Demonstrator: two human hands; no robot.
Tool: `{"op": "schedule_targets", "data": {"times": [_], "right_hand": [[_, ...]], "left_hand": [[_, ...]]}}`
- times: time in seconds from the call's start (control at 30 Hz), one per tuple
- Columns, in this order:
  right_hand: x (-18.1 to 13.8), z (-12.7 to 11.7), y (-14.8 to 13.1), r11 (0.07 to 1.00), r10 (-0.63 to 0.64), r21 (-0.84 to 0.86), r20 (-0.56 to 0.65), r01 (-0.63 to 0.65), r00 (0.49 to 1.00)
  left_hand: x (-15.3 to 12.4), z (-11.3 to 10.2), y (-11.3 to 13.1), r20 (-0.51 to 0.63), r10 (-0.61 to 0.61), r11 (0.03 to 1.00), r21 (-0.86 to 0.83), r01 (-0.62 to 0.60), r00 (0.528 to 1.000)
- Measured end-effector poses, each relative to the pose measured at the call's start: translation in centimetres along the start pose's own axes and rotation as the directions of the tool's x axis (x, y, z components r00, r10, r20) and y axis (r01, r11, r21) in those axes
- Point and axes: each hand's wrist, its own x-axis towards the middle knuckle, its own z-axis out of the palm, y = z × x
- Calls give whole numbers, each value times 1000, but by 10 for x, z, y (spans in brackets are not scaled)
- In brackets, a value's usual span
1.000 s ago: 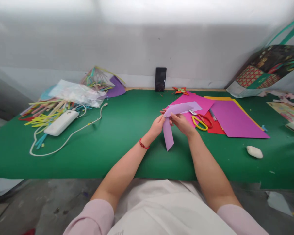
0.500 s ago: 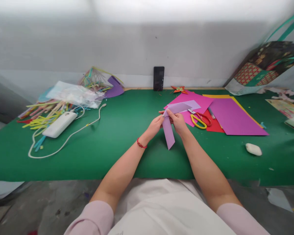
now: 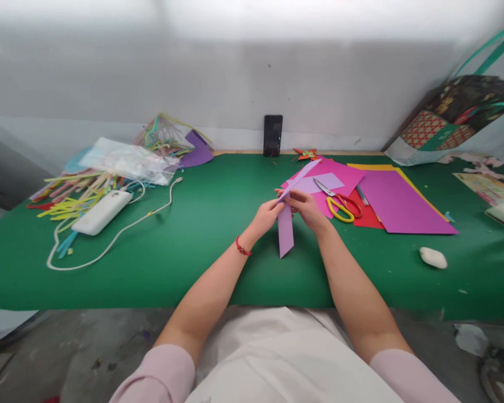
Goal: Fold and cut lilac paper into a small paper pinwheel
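- The left hand (image 3: 269,215) and the right hand (image 3: 306,206) meet above the middle of the green worktop (image 3: 201,224). The fingertips of both are pinched on a lilac paper strip (image 3: 285,235).
- Both hands are closed on the strip at its bend, and neither holds anything else.
- From the bend, one arm of the strip hangs down toward the person and ends in a slanted tip close over the worktop. Whether the tip touches the worktop cannot be told.
- The other arm of the strip runs up and to the right as a thin line.
- A red bracelet (image 3: 242,249) sits on the left wrist.
- Just beyond the right hand lie scissors (image 3: 340,204) with one yellow and one red handle. They rest on a spread of pink sheets (image 3: 399,204) with a red sheet (image 3: 367,217) beneath.
- A dark phone (image 3: 273,135) leans upright against the wall at the back edge of the worktop.
- Far to the left are a white power bank (image 3: 101,211), its cable (image 3: 121,235), a clear plastic bag (image 3: 126,159) and a heap of coloured straws (image 3: 73,197).
- A small white oval lump (image 3: 433,257) lies well apart on the right.
- A patterned bag (image 3: 453,120) stands at the far right corner.
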Motion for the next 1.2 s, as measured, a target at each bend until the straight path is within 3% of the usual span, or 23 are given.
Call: {"op": "schedule_targets", "data": {"times": [0.1,0.3,0.43,0.6,0.9,1.03,1.2], "right_hand": [[2,-3,1,999,-40,-16,-12,40,999],[6,-3,5,988,-74,-144,-90,60,993],[7,2,7,985,-65,-169,-103,47,993],[3,4,6,991,42,-131,-2,-42,999],[-1,6,5,987,139,-105,135,-125,981],[0,7,8,984,149,-122,127,-134,981],[0,7,12,982,138,-147,138,-118,981]], "left_hand": [[-2,-3,3,-37,73,949,310,-58,997],[-3,-9,5,-107,196,865,488,-120,975],[-3,-12,4,-61,226,857,487,-169,972],[-1,-11,2,-27,159,929,343,-140,987],[-2,-12,2,1,101,919,383,-94,995],[-4,-14,4,-12,114,878,469,-95,993],[-6,-16,9,-7,178,745,655,-130,984]]}}
